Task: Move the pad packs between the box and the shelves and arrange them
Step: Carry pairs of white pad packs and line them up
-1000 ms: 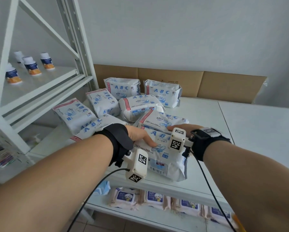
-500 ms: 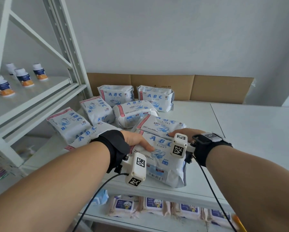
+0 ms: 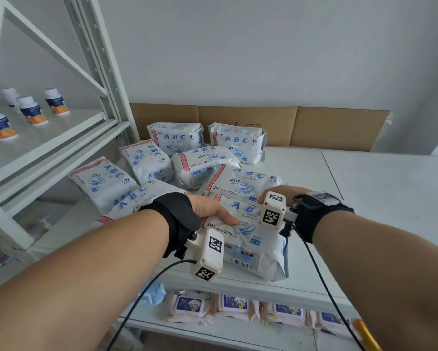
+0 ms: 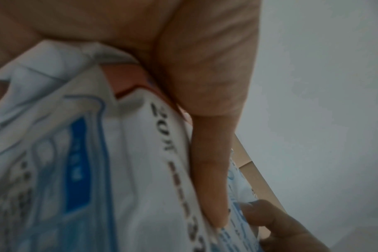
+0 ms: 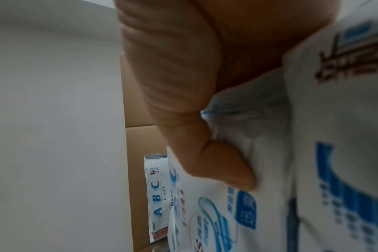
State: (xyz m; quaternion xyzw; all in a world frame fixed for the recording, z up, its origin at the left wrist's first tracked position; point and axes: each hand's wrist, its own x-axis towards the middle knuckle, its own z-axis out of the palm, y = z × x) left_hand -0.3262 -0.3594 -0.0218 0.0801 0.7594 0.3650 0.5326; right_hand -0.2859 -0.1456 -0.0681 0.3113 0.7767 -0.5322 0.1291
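Observation:
A white and blue "ABC" pad pack (image 3: 251, 244) lies at the front edge of the white shelf (image 3: 304, 173). My left hand (image 3: 213, 211) grips its left end, thumb (image 4: 211, 170) pressed flat on top. My right hand (image 3: 276, 196), half hidden behind the wrist camera, grips the right end, thumb (image 5: 216, 162) dug into the wrapper (image 5: 334, 153). Several more packs lie jumbled behind, the nearest one (image 3: 240, 183) touching the held pack. Two packs (image 3: 177, 138) stand at the back.
Flattened brown cardboard (image 3: 327, 127) leans on the wall behind the packs. A white rack post (image 3: 99, 72) rises on the left, with small bottles (image 3: 33, 110) on its shelf. Baby wipes packs (image 3: 190, 305) sit on the level below. The shelf's right side is bare.
Both hands keep their hold on the same pack, which stays at the shelf's front edge. Only my view has shifted a little.

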